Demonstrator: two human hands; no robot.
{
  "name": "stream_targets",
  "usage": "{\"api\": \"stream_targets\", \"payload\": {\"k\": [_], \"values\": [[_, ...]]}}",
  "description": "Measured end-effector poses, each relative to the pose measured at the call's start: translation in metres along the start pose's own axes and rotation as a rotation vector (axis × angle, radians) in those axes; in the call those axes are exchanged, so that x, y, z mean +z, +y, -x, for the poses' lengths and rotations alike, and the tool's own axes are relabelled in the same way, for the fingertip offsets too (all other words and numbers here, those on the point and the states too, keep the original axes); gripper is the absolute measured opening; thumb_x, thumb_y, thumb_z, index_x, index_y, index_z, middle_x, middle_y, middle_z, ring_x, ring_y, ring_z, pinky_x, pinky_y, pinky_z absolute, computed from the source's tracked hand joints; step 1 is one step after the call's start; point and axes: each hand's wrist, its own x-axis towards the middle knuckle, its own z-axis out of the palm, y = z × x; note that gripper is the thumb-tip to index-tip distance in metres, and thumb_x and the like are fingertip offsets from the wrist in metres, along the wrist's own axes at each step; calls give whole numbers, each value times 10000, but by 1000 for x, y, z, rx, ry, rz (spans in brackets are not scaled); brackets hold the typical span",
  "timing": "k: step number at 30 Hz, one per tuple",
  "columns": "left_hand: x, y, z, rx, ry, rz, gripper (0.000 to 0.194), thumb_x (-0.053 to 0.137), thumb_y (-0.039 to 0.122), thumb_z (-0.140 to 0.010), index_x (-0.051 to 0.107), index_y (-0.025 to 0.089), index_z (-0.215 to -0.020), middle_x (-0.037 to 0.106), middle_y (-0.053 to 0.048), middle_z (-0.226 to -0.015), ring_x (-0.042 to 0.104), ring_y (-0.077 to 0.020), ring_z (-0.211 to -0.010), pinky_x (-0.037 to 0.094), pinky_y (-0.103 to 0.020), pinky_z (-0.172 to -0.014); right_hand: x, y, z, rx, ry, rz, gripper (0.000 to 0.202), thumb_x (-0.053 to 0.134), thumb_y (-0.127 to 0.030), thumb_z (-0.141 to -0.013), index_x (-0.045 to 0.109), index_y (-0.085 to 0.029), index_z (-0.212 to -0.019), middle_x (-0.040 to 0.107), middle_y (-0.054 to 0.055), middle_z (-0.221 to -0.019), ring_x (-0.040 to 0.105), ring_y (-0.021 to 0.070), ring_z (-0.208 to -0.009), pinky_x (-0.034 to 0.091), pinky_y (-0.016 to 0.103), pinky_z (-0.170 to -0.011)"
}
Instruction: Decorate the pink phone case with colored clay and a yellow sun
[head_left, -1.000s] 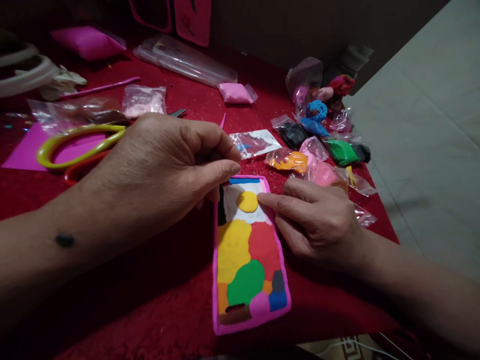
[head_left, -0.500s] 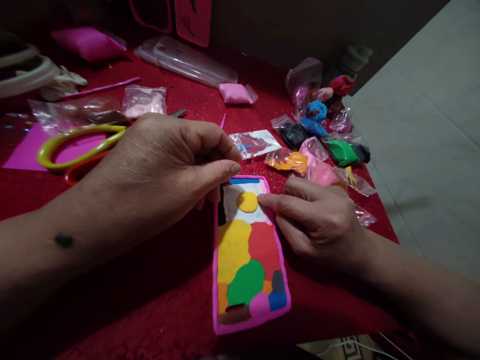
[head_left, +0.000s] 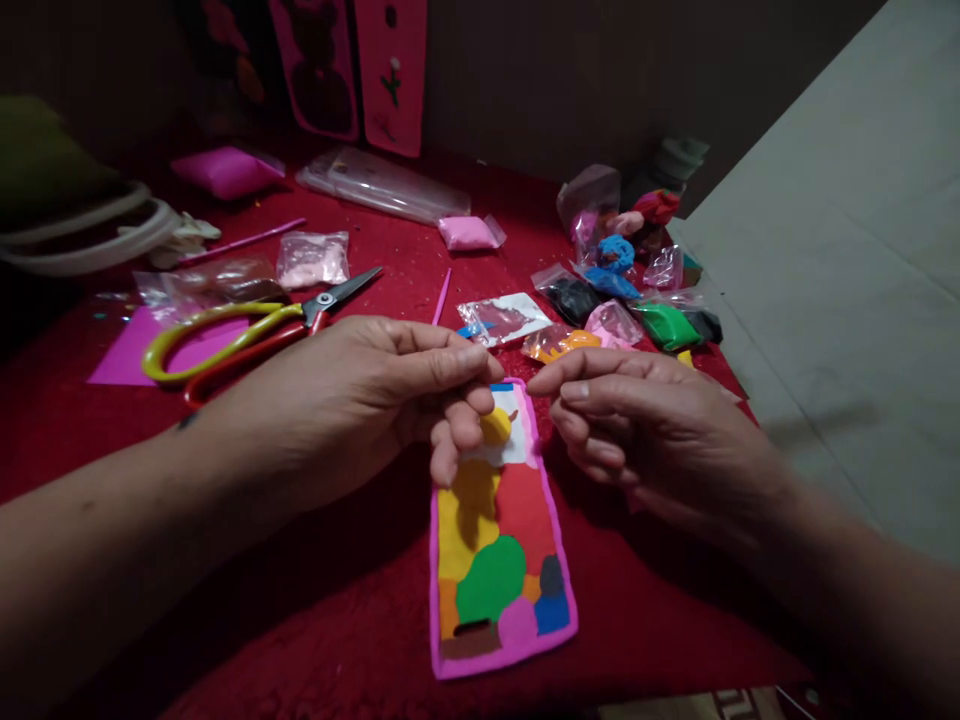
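Observation:
A phone case (head_left: 517, 510) lies flat on the red cloth, covered with patches of coloured clay inside a pink clay border. On its white top part sits a yellow clay disc (head_left: 496, 427), with a tiny brown piece (head_left: 514, 413) at its right side. My left hand (head_left: 405, 385) hovers over the case's upper left, thumb and forefinger pinched; whatever they hold is too small to make out. Just right of the top edge is my right hand (head_left: 637, 420), thumb against forefinger and the others curled. Anything in its fingertips is hidden.
Scissors (head_left: 325, 300) with yellow and red handles lie behind my left hand. Bags of coloured clay, including a green one (head_left: 670, 326), cluster at the right. A pink stick (head_left: 442, 297) and clear cases (head_left: 386, 185) lie farther back. Decorated pink panels (head_left: 391, 80) stand behind.
My right fingertip has left the yellow disc and drawn up and back, its thumb now against the forefinger. A brown piece now shows beside the disc. My left hand has shifted slightly right.

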Motion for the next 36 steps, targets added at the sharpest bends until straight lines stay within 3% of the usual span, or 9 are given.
{"api": "stream_targets", "payload": {"k": [5,9,13,17,24,29,36], "values": [[-5,-6,1,-16,-165,136,361,467,190,-939,716,117,-689,684,-89,-576,633,-151,-491,541,-238,-534,1,2,0,-11,-15,-38,73,613,-172,-819,680,-174,-848,564,-40,-583,370,34,-408,257,156,-380],[-8,-8,1,-37,-163,159,195,561,126,-873,725,119,-767,723,-97,-704,691,-168,-631,563,-251,-667,-2,4,-1,-39,33,-15,59,651,-183,-805,692,-182,-847,559,-44,-580,388,44,-426,271,163,-386],[-5,-4,5,-61,-169,76,103,647,76,-799,715,120,-736,705,-61,-596,633,-110,-457,510,-164,-500,-3,7,-1,-82,56,-24,54,675,-201,-809,696,-183,-856,557,-44,-575,405,48,-443,281,162,-395],[-2,1,7,-71,-111,-36,298,604,161,-868,653,117,-578,614,-34,-432,507,-78,-304,415,-134,-345,-4,7,-2,-61,55,-46,72,679,-207,-808,691,-178,-873,555,-42,-582,398,35,-425,252,154,-382],[-3,1,2,25,-37,10,305,589,127,-857,615,127,-553,641,-6,-489,524,-79,-308,426,-138,-313,-3,1,-5,-31,101,-122,55,660,-158,-774,676,-154,-826,564,-30,-584,438,32,-424,228,138,-363],[-2,-1,2,65,-71,6,170,601,120,-843,686,115,-696,687,-19,-560,550,-83,-333,440,-138,-325,-2,-3,-4,31,89,-175,58,621,-151,-781,669,-146,-814,573,-19,-579,431,37,-390,196,145,-340],[-3,-4,3,81,-69,-25,199,683,128,-764,630,137,-573,597,26,-440,500,-60,-299,405,-109,-309,-1,0,-4,12,70,-178,55,634,-154,-778,676,-147,-812,588,-19,-574,434,35,-380,204,131,-329]]}}
